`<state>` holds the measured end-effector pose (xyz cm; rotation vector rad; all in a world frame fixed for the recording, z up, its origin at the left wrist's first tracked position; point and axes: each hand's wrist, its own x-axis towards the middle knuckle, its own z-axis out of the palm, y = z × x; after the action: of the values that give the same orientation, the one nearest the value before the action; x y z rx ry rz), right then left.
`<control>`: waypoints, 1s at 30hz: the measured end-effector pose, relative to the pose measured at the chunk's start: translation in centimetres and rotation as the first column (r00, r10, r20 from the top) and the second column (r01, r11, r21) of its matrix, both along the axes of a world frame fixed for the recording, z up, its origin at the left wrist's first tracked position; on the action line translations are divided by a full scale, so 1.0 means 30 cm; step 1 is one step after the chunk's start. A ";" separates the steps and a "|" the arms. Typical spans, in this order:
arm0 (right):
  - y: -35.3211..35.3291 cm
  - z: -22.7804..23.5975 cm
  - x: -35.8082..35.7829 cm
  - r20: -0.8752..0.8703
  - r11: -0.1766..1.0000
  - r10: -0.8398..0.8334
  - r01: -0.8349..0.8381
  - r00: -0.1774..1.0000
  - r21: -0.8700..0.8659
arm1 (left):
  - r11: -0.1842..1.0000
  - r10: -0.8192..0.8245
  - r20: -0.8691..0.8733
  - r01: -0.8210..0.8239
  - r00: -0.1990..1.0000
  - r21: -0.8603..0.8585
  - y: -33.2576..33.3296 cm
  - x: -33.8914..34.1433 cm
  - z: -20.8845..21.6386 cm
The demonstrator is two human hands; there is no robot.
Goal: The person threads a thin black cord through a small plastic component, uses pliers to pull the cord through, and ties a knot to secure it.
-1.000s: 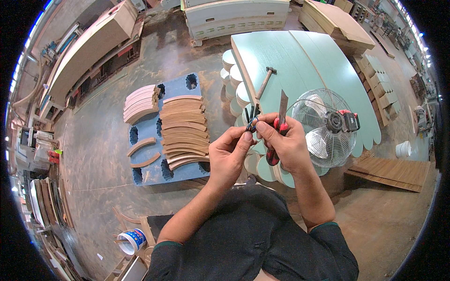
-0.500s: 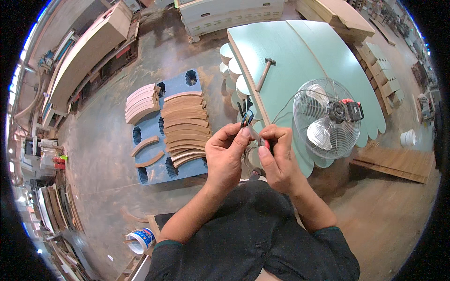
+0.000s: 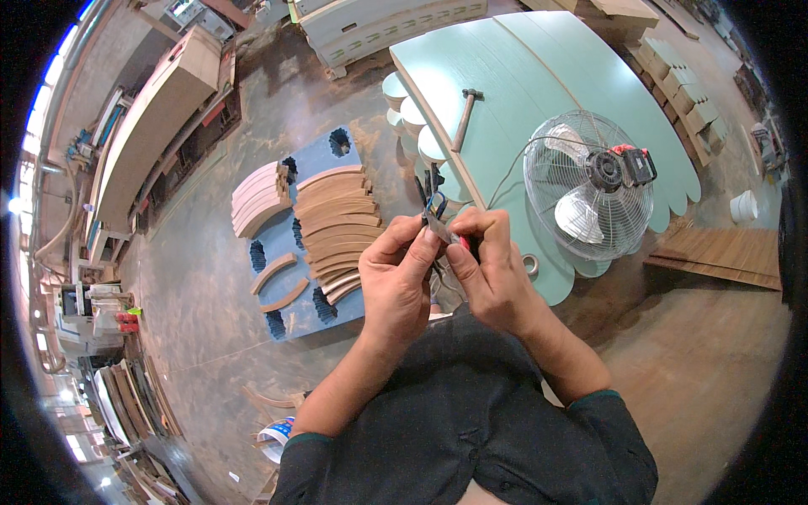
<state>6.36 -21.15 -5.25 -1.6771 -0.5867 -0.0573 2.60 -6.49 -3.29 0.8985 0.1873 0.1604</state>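
Note:
In front of my chest, my left hand (image 3: 400, 273) is closed, pinching a black electrical cable (image 3: 424, 202) between thumb and fingers. Blue inner wire (image 3: 437, 204) shows at its upper end, among several dark ends. Close beside it, my right hand (image 3: 497, 273) is closed around a utility knife, whose red handle mostly hides in the palm. Its flat grey blade (image 3: 439, 229) points left and lies against or just by the cable near my left thumb; contact is hard to tell.
A pale green tabletop panel (image 3: 522, 93) bears a hammer (image 3: 467, 119), a tape roll (image 3: 530, 264) and a standing fan (image 3: 589, 185). Curved wood pieces (image 3: 341, 227) lie on a blue slotted board (image 3: 290, 316) to the left. A white-blue bucket (image 3: 276, 438) stands lower left.
The view has turned a little, so the surroundings sit differently. My hands have drawn closer together, and the grey blade now lies further left, nearer the cable.

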 end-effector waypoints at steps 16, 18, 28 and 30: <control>0.019 -0.024 0.023 0.001 0.990 0.068 -0.068 0.998 0.125 | 1.000 -0.002 -0.006 0.002 1.000 0.014 -0.001 -0.010 0.001; 0.020 -0.023 0.026 0.007 0.989 0.072 -0.072 0.997 0.127 | 1.000 0.003 -0.020 -0.002 1.000 0.012 0.000 -0.009 0.000; 0.022 -0.020 0.040 0.038 0.985 0.093 -0.097 0.995 0.139 | 1.000 -0.002 -0.005 0.002 1.000 0.023 -0.003 -0.011 0.006; 0.021 -0.018 0.040 0.031 0.987 0.100 -0.103 0.995 0.123 | 0.999 0.002 -0.007 -0.002 1.000 0.042 0.002 -0.012 -0.002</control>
<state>7.57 -20.51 -5.78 -1.5252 -0.6728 -0.0401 2.25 -6.44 -3.34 0.9404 0.1921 0.1636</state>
